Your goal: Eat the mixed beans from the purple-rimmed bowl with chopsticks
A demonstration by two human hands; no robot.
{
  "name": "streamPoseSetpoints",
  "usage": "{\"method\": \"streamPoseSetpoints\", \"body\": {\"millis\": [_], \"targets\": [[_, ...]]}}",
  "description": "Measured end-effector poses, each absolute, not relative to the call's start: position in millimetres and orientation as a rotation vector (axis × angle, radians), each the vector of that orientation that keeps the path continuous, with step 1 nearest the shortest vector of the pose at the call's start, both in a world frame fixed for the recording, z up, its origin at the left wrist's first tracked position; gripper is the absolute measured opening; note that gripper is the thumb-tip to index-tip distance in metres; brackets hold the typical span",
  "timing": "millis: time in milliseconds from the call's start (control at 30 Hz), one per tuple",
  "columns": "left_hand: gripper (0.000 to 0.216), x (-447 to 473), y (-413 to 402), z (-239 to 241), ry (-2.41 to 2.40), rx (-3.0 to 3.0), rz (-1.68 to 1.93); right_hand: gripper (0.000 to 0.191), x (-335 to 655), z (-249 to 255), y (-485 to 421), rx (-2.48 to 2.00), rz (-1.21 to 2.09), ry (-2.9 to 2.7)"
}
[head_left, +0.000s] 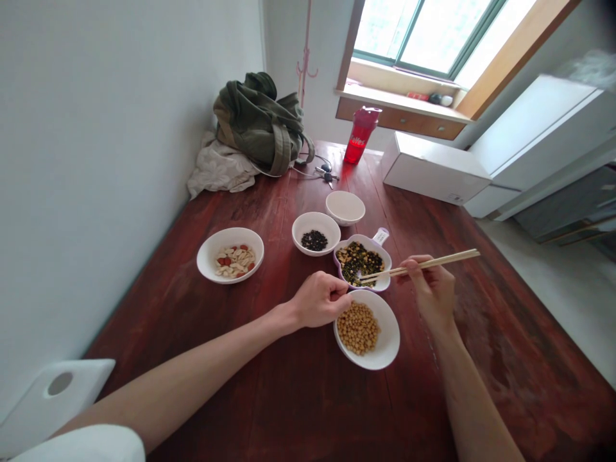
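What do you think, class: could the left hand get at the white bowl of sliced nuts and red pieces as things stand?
Probably yes. The left hand is at the rim of the bean bowl, and the white bowl sits off to its left on the same wooden table, with nothing standing between them.

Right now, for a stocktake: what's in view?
table: 1, dark red, underneath
nut bowl: 1, white, left
seed bowl: 1, white, centre
small bowl: 1, white, behind
bean bowl: 1, white, front
handled dish: 1, lilac, centre
bottle: 1, red, far end
bag: 1, olive, far corner
cloth: 1, off-white, beside bag
keys: 1 bunch, dark, by bottle
box: 1, white, far right
chopsticks: 1 pair, pale, over dish
left hand: 1, at bean bowl
right hand: 1, holding chopsticks
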State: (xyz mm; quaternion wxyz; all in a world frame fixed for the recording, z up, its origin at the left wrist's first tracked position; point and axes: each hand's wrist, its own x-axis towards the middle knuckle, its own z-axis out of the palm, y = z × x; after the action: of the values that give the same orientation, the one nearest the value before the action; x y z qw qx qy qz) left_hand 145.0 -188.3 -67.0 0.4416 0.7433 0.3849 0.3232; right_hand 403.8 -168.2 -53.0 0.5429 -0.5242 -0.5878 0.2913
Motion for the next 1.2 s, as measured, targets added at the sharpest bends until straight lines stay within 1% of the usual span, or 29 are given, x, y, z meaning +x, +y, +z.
{"method": "streamPoseSetpoints", "body": {"millis": [133,767,1200], "targets": [[0.041,145.0,-188.2,-67.7,0.948,1.848,0.810,0.027,399.5,-54.0,-171.0,-1.268,0.635,-1.515],[0.041,145.1,-188.4,-68.0,0.952,1.854,0.813,0.023,397.1,-52.6,-174.3,-1.251,0.509,-1.629],[0.041,145.5,-188.4,-67.1,0.955,1.852,0.817,0.022,394.8,-50.6,-177.0,-1.248,0.532,-1.637]]}}
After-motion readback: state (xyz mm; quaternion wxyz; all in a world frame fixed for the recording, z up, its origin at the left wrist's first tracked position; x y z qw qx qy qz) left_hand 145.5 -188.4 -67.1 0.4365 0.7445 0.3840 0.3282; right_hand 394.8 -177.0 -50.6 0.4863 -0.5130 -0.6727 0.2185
